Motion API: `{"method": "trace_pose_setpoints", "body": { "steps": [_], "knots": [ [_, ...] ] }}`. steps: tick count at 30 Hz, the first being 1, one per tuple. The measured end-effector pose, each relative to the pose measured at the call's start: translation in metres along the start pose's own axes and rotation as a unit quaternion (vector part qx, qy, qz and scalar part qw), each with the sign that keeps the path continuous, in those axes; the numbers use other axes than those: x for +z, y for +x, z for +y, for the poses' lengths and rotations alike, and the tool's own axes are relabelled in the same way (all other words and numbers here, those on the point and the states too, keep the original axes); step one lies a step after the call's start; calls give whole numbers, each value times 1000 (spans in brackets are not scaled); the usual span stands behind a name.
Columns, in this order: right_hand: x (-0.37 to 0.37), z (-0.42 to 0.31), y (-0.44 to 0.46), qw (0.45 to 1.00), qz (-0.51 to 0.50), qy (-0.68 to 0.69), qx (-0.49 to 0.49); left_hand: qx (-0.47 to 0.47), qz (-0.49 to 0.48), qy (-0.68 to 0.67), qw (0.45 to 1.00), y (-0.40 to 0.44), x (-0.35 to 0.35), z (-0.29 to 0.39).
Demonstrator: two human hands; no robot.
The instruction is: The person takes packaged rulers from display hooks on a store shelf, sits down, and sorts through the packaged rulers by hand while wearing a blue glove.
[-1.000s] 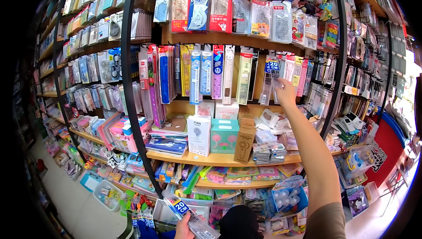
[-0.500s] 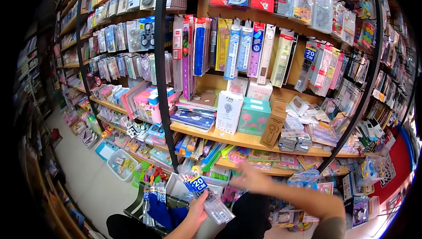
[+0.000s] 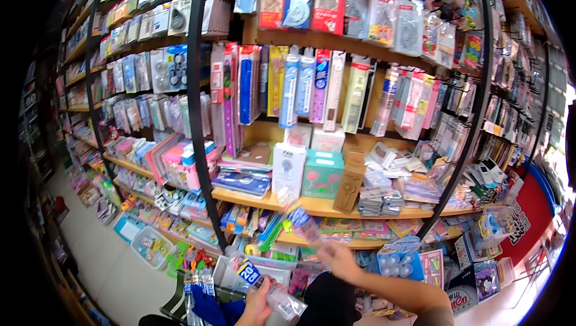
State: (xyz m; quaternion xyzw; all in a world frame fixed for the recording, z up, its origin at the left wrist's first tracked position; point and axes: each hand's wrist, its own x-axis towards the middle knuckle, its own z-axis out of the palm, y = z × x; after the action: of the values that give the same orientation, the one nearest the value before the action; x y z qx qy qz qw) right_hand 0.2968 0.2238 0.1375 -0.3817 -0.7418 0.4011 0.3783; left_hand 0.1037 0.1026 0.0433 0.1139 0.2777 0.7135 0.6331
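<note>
My left hand (image 3: 256, 303), low in the middle, is closed around clear-packaged rulers (image 3: 282, 301) with a blue "20 CM" label at their upper end. To its right, my right hand (image 3: 337, 260) grips the lower end of a blurred clear ruler packet (image 3: 304, 224), which tilts up and left in front of the shelf. Its header looks yellow and blue, but the print is unreadable. More "20 CM" packets (image 3: 193, 296) lie beside a blue cloth (image 3: 210, 307) on a dark stool (image 3: 174, 295), left of my left hand.
Packaged rulers (image 3: 291, 89) hang from hooks on the rack ahead. Below them, a white fan box (image 3: 288, 169), a green box (image 3: 323, 173) and a brown box (image 3: 350, 182) stand on the wooden shelf. A black post (image 3: 197, 86) rises at left. A clear bin (image 3: 151, 247) sits on the floor.
My right hand, earlier blurred with no clear packet in it, now holds a ruler packet. The front "20 CM" packet is gone from the right-hand hooks. The view has shifted upward and right.
</note>
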Motion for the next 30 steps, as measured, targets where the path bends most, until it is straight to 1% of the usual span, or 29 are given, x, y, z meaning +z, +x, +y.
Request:
{"method": "trace_pose_setpoints", "body": {
  "steps": [1,2,3,4,5,6,9,12,15,24,27,30],
  "knots": [
    [-21,-2,19,998,49,-9,-45,-1,-4,-1,1000,1,-3,-1],
    [-41,-21,36,989,118,76,-48,0,22,20,1000,0,-3,0],
    [-68,-37,53,982,157,104,-28,-6,32,24,999,0,0,1],
    [-91,-58,69,963,208,166,-33,-11,43,29,999,-1,3,1],
    [-109,-82,81,946,291,128,-63,-17,55,33,998,-1,4,1],
    [-132,-88,96,938,308,127,-92,-17,27,26,999,3,-5,-2],
    [-188,-96,137,908,377,91,-157,-49,85,40,994,-4,14,2],
    [-215,-116,154,907,390,91,-129,-55,89,30,994,-3,15,-1],
    [-228,-116,171,900,402,77,-149,-62,90,31,994,-1,13,-2],
    [-222,-126,169,908,396,78,-116,-55,85,38,994,-2,12,-1],
    [-223,-120,175,900,412,85,-116,-57,85,38,994,-1,11,-1],
    [-228,-114,185,905,406,79,-95,-64,89,37,993,0,9,-3]
  ]
}}
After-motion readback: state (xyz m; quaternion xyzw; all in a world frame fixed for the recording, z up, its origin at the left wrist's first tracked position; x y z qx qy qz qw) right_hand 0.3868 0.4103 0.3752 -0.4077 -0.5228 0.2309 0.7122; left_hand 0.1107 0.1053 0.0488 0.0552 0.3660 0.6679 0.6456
